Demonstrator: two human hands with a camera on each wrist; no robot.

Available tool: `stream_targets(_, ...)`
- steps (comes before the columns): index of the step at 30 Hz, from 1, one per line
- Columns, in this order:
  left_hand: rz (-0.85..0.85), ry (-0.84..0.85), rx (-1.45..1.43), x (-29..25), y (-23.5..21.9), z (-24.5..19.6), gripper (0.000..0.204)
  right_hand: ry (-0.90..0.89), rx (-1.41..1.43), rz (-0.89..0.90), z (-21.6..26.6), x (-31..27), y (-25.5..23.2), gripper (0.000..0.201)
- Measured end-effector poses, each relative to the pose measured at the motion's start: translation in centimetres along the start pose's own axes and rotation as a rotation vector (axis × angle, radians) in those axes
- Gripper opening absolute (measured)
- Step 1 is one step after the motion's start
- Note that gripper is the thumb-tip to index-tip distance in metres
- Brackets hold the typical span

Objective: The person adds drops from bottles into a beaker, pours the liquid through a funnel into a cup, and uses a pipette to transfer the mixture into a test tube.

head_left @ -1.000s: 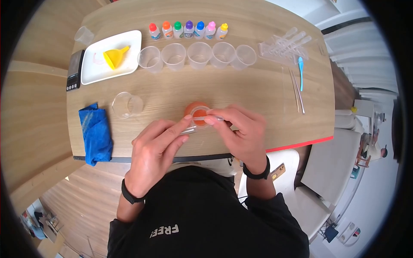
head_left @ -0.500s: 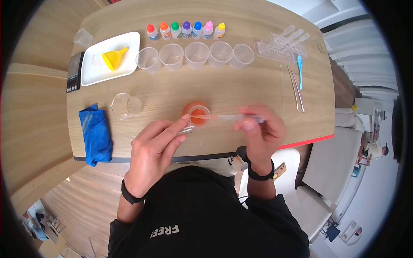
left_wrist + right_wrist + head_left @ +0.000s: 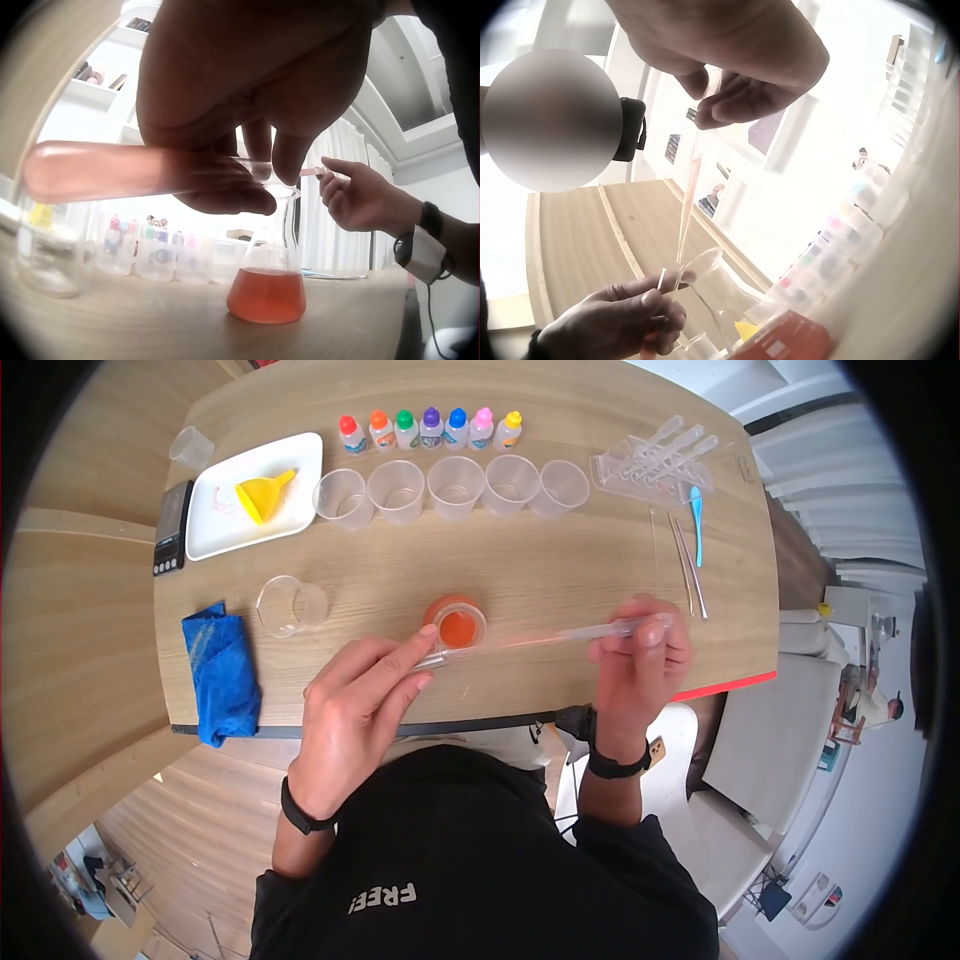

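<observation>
My left hand (image 3: 350, 705) grips a glass test tube (image 3: 112, 172), tilted and holding pinkish-red liquid in the left wrist view. Just beyond the fingertips stands a conical flask (image 3: 268, 296) of orange-red liquid, upright on the table; in the head view its mouth is beside the tube. To the right, my right hand (image 3: 645, 670) pinches a clear plastic dropper (image 3: 590, 631). Pink liquid shows in its thin stem (image 3: 690, 195), which points at the tube's mouth beside the left fingers. Whether its tip is inside the tube, I cannot tell.
Several clear cups (image 3: 455, 488) and capped colour bottles (image 3: 431, 430) line the back. Left are a white tray (image 3: 205, 540) with a yellow funnel, a beaker (image 3: 280, 607), a scale and a blue cloth (image 3: 220, 675). A dropper rack (image 3: 650, 470) and thin tools stand right.
My right hand has moved right, away from the flask's mouth, and more of the dropper's stem now shows between the hands. My left hand has stayed nearly still with the tube.
</observation>
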State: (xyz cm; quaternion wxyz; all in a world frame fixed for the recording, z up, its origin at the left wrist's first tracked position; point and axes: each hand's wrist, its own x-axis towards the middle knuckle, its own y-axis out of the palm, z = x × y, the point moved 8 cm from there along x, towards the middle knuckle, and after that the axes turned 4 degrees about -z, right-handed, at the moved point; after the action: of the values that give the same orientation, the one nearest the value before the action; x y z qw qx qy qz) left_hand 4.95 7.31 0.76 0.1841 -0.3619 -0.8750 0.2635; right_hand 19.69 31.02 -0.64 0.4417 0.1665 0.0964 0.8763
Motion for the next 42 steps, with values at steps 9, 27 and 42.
stream_targets(9, -0.001, 0.002, -0.003, 0.1, -0.1, 0.0, 0.045, 0.003, -0.049, 0.06, 0.1, -0.6, 1.9, 0.02)
stream_targets(27, -0.073, 0.038, -0.007, 0.1, -0.3, -0.1, 0.045, -0.262, -0.717, 0.581, -0.2, -1.0, 9.4, 0.016)
stream_targets(42, -0.087, 0.028, -0.021, 0.2, -0.1, -0.3, 0.043, -0.161, -0.352, 0.304, 0.5, -0.4, 5.4, 0.017)
